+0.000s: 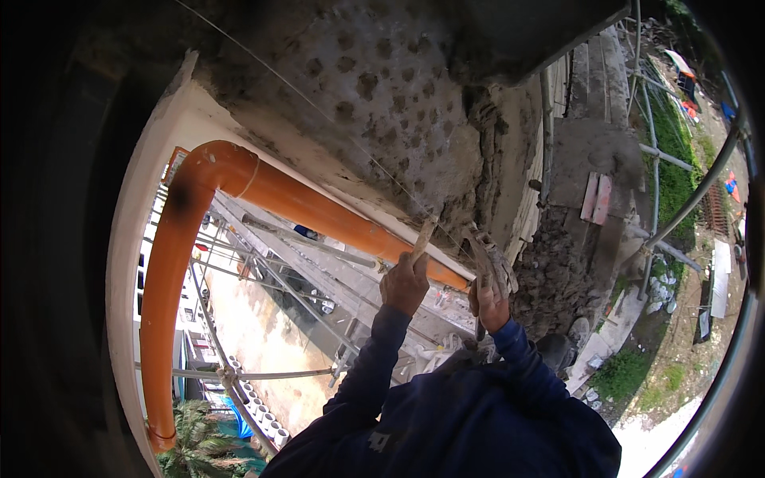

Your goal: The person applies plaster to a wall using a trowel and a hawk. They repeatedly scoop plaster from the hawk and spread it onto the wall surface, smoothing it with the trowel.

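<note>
Dark-blue clothing [486, 422] lies below; left hand [405, 285] grips a strip [424, 238], right hand [491, 307] a caked tool [496, 267].

Daylight bleaches the ground [271, 334] while the rough concrete [374, 119] sits dim, edges fisheye-bent.

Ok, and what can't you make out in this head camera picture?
All in the head view:
Lower end of the narrow strip: hidden inside the left hand.
Exact kind of the caked tool: coated in grime, and partly covered by the right hand.
Bottom of the palm: cut off by the lower edge.
White debris at far right: pieces too small to identify.
</note>
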The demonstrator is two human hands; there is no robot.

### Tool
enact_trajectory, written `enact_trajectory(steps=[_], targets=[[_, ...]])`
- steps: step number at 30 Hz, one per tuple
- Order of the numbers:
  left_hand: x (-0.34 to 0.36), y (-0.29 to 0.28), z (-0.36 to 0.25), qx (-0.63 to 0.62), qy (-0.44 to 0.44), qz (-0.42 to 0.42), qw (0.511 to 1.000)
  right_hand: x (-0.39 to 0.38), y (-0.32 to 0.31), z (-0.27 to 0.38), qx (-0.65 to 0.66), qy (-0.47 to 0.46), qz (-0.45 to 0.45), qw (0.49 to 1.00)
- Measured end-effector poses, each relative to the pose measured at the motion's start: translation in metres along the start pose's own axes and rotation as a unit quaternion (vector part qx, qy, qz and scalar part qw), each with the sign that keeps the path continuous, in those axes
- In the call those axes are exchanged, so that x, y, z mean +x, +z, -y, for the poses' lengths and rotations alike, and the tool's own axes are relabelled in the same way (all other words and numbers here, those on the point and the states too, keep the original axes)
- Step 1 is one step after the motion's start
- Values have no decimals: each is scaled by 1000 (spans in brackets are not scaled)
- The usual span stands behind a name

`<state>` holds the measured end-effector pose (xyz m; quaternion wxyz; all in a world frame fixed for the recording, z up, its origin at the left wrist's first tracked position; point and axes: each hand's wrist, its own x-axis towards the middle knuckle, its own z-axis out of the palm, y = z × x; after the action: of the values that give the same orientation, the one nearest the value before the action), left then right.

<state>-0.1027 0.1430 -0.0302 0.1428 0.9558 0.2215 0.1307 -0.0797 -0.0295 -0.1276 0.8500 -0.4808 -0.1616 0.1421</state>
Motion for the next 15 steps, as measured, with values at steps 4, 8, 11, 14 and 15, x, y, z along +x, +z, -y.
enact_trajectory(steps=[4,8,11,14,15], targets=[[-1,3,9,-14,19,5,1000,16,1,37,66,9,12,998],[-7,-4,13,-31,26,25,999,7,3,35,92,36,-1,995],[-24,-16,24,-70,55,43,995,0,0,26,69,66,-7,995],[-30,-15,32,-90,74,-1,993,-1,3,18,9,78,-42,996],[-28,-13,29,-111,81,-17,990,2,4,21,7,95,-39,995]])
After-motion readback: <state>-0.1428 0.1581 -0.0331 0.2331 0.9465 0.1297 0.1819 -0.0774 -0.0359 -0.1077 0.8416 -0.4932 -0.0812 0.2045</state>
